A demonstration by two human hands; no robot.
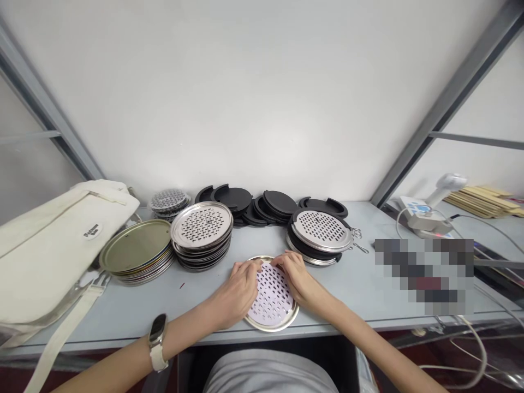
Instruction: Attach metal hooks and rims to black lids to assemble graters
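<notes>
A pale lilac round sheet with rows of holes (272, 295) lies in a shallow round metal plate (273, 328) near the table's front edge. My left hand (244, 289) has its fingers curled onto the sheet's upper left edge. On the upper right edge, my right hand (295, 275) is closed the same way, fingertips pressed close to the left ones. Part of the plate's rim is hidden behind both hands. Just beyond my left hand stands a stack of round metal grater plates (207, 225). Beyond my right hand, another grater plate (323, 229) tops a pile with black round holders.
Green-topped round plates (137, 248) are stacked at left beside a cream bag (57, 245). Perforated discs (168, 201) and several black round holders (280, 202) sit along the wall. Metal clips (360, 246) lie at the right pile. Farther right are a white device (426, 215) and cables.
</notes>
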